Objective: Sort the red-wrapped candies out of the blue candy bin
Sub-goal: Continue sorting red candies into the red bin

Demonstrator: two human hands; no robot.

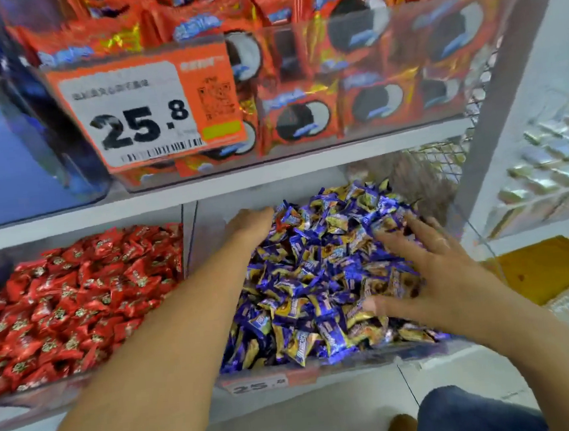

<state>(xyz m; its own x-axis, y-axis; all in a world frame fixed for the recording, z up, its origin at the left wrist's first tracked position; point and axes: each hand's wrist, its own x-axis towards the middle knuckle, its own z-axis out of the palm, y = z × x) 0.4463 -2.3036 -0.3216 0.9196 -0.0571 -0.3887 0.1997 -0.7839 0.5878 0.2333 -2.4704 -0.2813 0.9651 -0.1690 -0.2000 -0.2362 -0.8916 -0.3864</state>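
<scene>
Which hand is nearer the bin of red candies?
Left. The left hand reaches into the back left of the blue candy bin, just past the divider from the red candy bin. The right hand lies spread on the blue candies' far right.

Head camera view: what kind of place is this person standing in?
Most likely a shop's bulk sweets aisle. An orange and white price tag reading 25.8 hangs on a clear plastic bin of red biscuit packets, and below it, open bins hold red-wrapped candies and blue and gold wrapped candies.
</scene>
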